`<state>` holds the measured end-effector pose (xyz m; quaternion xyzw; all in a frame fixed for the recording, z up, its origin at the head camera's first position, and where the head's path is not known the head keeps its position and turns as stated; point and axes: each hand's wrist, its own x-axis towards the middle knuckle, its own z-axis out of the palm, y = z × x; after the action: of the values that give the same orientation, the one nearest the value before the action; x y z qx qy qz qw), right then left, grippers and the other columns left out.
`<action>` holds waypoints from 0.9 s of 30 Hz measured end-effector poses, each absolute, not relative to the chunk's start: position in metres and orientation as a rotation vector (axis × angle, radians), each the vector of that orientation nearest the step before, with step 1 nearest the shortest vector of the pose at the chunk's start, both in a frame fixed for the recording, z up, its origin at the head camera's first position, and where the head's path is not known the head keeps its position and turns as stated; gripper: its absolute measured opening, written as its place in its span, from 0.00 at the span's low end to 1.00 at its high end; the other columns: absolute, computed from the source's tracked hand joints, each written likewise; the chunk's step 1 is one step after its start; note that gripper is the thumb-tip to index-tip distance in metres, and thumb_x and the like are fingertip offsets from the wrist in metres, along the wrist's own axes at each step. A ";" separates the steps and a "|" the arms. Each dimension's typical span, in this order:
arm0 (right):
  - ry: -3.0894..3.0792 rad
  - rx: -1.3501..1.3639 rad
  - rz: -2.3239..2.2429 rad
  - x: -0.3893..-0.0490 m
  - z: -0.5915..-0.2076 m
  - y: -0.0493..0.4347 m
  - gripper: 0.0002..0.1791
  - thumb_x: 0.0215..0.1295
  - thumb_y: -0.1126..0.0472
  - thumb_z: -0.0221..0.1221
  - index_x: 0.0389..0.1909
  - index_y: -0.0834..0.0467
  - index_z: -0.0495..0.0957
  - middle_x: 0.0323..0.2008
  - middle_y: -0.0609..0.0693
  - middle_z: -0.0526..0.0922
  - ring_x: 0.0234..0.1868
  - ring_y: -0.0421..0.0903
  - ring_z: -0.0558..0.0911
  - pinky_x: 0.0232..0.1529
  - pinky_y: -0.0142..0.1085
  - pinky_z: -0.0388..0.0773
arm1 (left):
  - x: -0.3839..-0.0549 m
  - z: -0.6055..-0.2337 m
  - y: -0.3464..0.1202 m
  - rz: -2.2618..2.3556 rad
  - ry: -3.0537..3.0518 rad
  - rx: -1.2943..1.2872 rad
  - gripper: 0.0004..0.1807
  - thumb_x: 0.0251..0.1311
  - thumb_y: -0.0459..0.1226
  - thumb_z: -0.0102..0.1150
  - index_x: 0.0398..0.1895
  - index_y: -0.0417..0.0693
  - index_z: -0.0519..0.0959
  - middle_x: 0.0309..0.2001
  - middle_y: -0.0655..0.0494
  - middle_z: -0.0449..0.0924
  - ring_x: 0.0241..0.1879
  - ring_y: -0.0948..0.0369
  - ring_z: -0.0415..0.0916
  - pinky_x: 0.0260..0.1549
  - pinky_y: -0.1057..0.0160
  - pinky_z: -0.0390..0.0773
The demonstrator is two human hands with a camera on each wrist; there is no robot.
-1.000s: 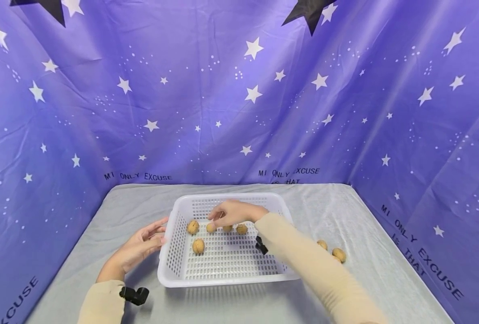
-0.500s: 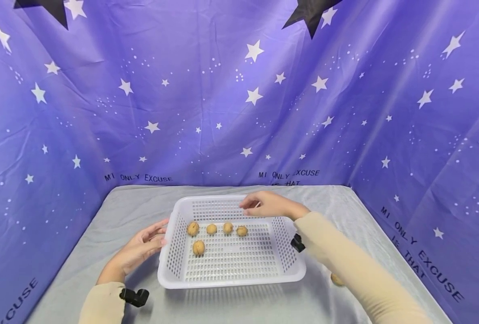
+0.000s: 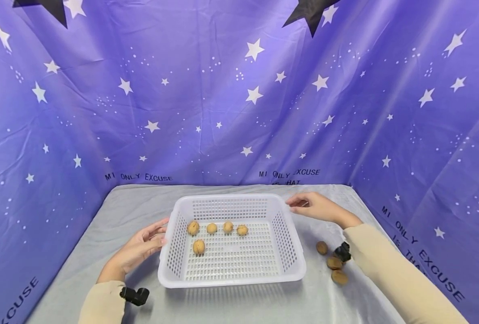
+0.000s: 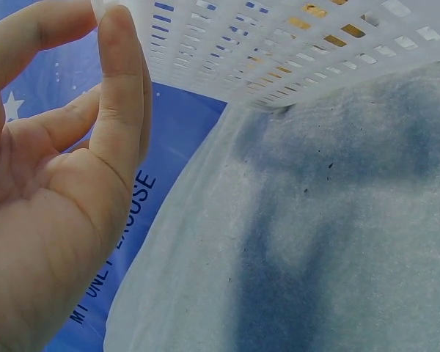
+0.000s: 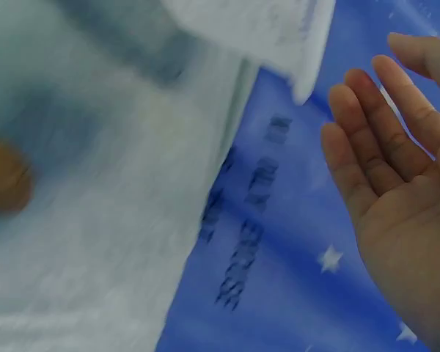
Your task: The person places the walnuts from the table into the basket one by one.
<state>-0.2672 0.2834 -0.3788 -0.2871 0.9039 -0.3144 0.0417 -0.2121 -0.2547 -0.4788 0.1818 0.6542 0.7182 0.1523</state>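
A white plastic basket [image 3: 231, 284] with slotted walls stands on the table. Inside it, several walnuts [image 3: 199, 246] lie toward the left: a row along the back and one in front. My left hand [image 3: 140, 247] pinches the basket's left rim between thumb and fingers; the left wrist view shows this hand [image 4: 73, 161] close up. Beyond the basket's right rim, my right hand [image 3: 320, 208] is in the air, holding nothing. In the right wrist view, the right hand [image 5: 403, 161] has its fingers loosely extended.
Several loose walnuts [image 3: 337, 263] lie on the grey cloth [image 3: 223, 310] to the right of the basket, below my right wrist. A blue-purple curtain [image 3: 207, 103] with stars rises behind the table and on both sides.
My right hand has let go of a walnut in the back row, lifted out of the basket and moved right, past the right rim. The left hand and the basket have stayed put.
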 end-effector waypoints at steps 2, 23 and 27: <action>2.775 -0.858 -0.957 -0.263 -0.384 0.298 0.17 0.70 0.58 0.62 0.53 0.64 0.82 0.48 0.53 0.85 0.46 0.48 0.83 0.52 0.43 0.81 | -0.213 -0.479 -0.255 2.065 1.871 0.527 0.38 0.68 0.23 0.52 0.77 0.30 0.47 0.62 0.41 0.69 0.56 0.54 0.77 0.56 0.57 0.78; 2.579 -0.488 -1.078 -0.228 -0.469 0.371 0.20 0.66 0.60 0.64 0.53 0.70 0.79 0.45 0.56 0.86 0.43 0.44 0.83 0.42 0.30 0.79 | -0.211 -0.477 -0.254 2.075 1.879 0.482 0.38 0.68 0.23 0.53 0.77 0.31 0.48 0.62 0.38 0.68 0.55 0.57 0.78 0.55 0.58 0.79; 2.560 -0.473 -1.073 -0.226 -0.472 0.373 0.20 0.67 0.59 0.65 0.53 0.69 0.80 0.43 0.54 0.86 0.40 0.40 0.81 0.40 0.30 0.77 | -0.211 -0.478 -0.254 2.072 1.879 0.496 0.38 0.68 0.23 0.53 0.77 0.31 0.48 0.62 0.37 0.67 0.55 0.56 0.78 0.54 0.58 0.80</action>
<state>-0.2261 0.3728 -0.4718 -0.1657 0.8971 -0.3761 0.1624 -0.2112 -0.2540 -0.4781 0.1726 0.6540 0.7212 0.1499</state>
